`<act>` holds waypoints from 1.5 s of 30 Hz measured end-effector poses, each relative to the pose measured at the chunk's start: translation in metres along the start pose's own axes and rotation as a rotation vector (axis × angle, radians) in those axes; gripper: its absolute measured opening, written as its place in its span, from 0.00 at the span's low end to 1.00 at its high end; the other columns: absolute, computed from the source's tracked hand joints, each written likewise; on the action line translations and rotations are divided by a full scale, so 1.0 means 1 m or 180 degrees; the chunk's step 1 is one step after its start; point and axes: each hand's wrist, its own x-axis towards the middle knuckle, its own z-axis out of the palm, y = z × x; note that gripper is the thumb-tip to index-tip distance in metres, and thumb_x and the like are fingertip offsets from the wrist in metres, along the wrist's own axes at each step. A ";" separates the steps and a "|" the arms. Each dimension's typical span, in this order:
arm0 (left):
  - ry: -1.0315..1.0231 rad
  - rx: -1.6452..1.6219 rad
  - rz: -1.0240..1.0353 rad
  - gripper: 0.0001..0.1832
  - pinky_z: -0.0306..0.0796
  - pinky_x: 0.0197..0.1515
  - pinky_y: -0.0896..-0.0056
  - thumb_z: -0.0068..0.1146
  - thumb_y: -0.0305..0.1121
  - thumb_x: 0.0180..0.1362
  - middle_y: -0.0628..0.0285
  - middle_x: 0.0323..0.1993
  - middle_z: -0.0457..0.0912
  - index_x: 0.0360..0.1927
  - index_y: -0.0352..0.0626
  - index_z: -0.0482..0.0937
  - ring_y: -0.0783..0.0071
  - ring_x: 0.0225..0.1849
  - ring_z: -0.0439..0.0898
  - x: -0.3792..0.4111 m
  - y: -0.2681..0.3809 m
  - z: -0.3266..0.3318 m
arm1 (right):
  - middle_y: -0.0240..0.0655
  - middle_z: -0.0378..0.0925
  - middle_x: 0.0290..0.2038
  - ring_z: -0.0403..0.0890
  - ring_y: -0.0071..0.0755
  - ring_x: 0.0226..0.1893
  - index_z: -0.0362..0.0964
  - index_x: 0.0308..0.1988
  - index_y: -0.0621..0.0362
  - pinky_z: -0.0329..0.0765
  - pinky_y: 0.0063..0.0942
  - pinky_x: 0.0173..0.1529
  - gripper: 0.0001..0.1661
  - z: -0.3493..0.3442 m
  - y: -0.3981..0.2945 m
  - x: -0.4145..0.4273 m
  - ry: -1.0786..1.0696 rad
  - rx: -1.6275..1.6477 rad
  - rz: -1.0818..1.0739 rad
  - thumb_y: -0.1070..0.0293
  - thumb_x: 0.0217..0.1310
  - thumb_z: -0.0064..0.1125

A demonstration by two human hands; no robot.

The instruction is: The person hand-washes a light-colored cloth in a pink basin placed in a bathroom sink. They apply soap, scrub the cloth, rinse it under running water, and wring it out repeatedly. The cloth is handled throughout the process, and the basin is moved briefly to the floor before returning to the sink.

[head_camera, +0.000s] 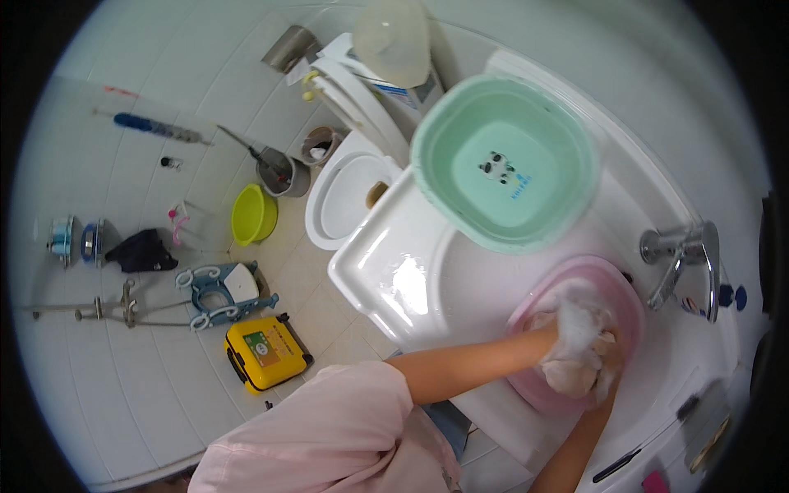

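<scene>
In a pink plastic basin [542,399] inside the white washbasin [662,376], both my hands are on a soapy, pale beige cloth [570,377]. White foam coats my left hand [573,330], which grips the cloth from above and hides most of its fingers. From the near right side, my right hand [610,363] curls around the same wet cloth. Suds cling to its fingers too. Beyond them a mint-green plastic basin [505,209] with a panda print rests across the washbasin's left part. A chrome faucet [681,252] stands behind the pink basin.
A white toilet [339,203] stands left of the washbasin. On the tiled floor are a lime-green bucket [254,215], a grey bin [283,175], a blue-grey child's toilet seat [228,296] and a yellow case [268,354]. A black-handled tool [616,465] lies near the counter's right edge.
</scene>
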 end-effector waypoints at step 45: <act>-0.0622 0.1133 0.0510 0.16 0.67 0.41 0.72 0.47 0.26 0.51 0.56 0.37 0.73 0.44 0.36 0.67 0.67 0.40 0.72 0.022 0.093 0.011 | 0.35 0.66 0.41 0.68 0.25 0.40 0.64 0.44 0.61 0.67 0.26 0.43 0.26 0.029 0.004 0.015 0.0271 0.0361 -0.0577 0.63 0.43 0.60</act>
